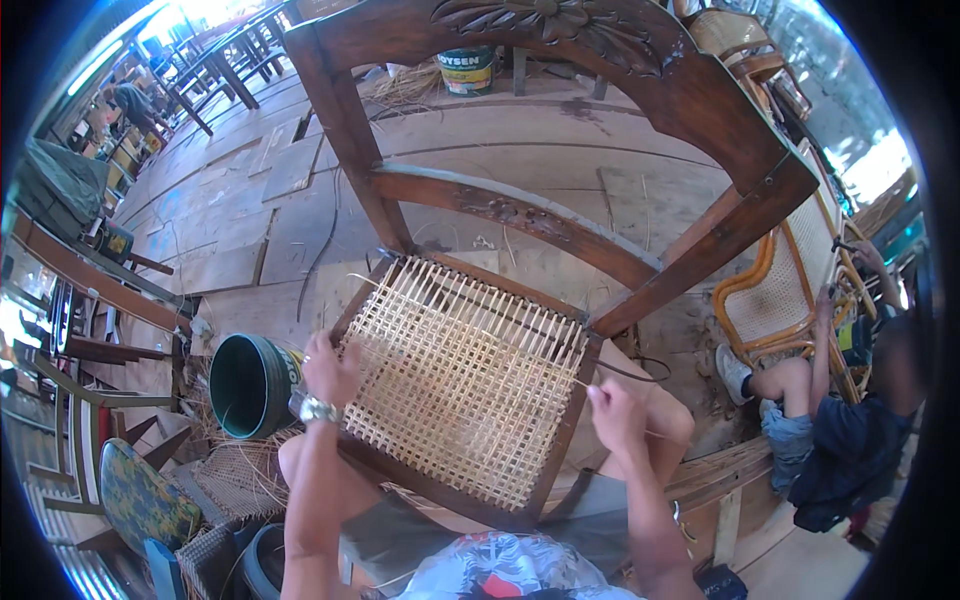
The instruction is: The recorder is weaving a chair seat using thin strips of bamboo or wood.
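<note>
A dark carved wooden chair (735, 228) stands in front of me, its seat frame over my lap. Pale cane strips form an open woven seat (450, 390). Toward the backrest, the strips run mostly one way, with few crossing them. At the seat's right rail my right hand (617, 415) is closed, thumb and fingers pinching a thin cane strand (580, 382) that leads into the weave. My left hand (330, 372), a watch on its wrist, rests by the left rail with fingers loosely bent and apart. Its fingertips are partly blurred.
A dark green bucket (245, 388) stands left of the chair, near loose cane scraps. Another bucket (467, 72) is behind the backrest. To the right, a seated person (845, 430) has hands on a rattan-framed piece (770, 290). Chair frames and a patterned cushion (148, 495) crowd the left.
</note>
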### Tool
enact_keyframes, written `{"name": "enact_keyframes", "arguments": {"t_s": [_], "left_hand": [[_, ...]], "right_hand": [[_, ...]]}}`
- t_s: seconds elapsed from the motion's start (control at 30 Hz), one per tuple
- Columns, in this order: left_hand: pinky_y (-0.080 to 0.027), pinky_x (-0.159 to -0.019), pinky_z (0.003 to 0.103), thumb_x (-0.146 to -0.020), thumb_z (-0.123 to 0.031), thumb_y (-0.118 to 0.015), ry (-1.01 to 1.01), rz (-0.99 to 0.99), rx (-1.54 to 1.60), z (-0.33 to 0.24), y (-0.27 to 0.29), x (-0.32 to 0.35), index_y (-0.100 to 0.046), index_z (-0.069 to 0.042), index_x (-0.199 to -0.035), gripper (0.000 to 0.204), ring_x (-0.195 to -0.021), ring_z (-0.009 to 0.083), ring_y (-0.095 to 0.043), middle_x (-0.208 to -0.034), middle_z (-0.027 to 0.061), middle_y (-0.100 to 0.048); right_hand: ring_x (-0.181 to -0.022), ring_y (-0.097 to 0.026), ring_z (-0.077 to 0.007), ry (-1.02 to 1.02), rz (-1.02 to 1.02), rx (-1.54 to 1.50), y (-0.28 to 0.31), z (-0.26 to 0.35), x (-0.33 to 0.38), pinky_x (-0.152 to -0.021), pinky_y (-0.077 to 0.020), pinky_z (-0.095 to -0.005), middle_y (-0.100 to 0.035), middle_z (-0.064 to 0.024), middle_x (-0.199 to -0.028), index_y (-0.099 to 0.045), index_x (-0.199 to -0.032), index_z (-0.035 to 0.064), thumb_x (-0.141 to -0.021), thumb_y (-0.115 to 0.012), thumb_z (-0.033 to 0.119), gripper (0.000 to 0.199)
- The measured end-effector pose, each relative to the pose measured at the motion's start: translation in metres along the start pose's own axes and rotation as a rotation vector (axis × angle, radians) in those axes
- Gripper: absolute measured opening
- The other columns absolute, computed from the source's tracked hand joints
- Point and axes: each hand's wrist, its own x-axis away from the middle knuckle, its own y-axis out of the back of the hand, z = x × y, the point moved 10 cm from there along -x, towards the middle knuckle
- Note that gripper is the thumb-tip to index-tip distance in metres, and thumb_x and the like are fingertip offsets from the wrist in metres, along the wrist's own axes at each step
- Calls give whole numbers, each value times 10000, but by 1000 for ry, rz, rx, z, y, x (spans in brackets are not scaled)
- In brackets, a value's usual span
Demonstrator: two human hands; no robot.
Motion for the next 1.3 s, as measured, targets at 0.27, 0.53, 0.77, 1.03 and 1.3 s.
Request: {"name": "enact_keyframes", "arguments": {"t_s": [0.27,0.53,0.77,1.03,1.3], "left_hand": [[-471,-976,488,-881,-798,-351,328,397,-97,36,-34,-36,-717,24,-1100,926,-1117,456,-620,-1123,314,-668],[-476,-948,480,-855,-805,-421,347,412,-21,46,-30,-13,-710,92,-1039,960,-1057,474,-639,-1024,351,-671],[-479,-938,469,-848,-807,-442,397,383,75,32,-41,-8,-706,98,-1036,961,-1044,477,-640,-1011,367,-664],[-483,-882,509,-896,-770,-403,486,262,62,35,-37,63,-660,58,-1079,886,-1020,493,-626,-1033,335,-668],[-490,-846,516,-908,-765,-358,473,244,15,13,-27,66,-650,55,-1089,889,-969,486,-636,-981,306,-680]], "right_hand": [[-657,-387,-66,-281,-62,-598,-47,-48,9,-567,-363,-276,-449,31,-683,-512,-748,56,-970,-631,220,300],[-698,-400,-37,-307,7,-893,-49,-57,-22,-625,-386,-226,-457,70,-737,-544,-772,83,-1001,-605,191,261],[-667,-331,-31,-191,-115,-811,-30,-50,-75,-582,-307,-231,-404,81,-701,-516,-715,91,-1005,-605,176,316],[-644,-329,-62,-179,-108,-801,-35,-49,-98,-580,-320,-276,-385,51,-669,-486,-701,55,-1001,-609,221,364],[-598,-428,-152,-148,-13,-695,-17,-57,-81,-568,-380,-344,-466,-35,-618,-531,-745,17,-959,-648,267,349]]}}
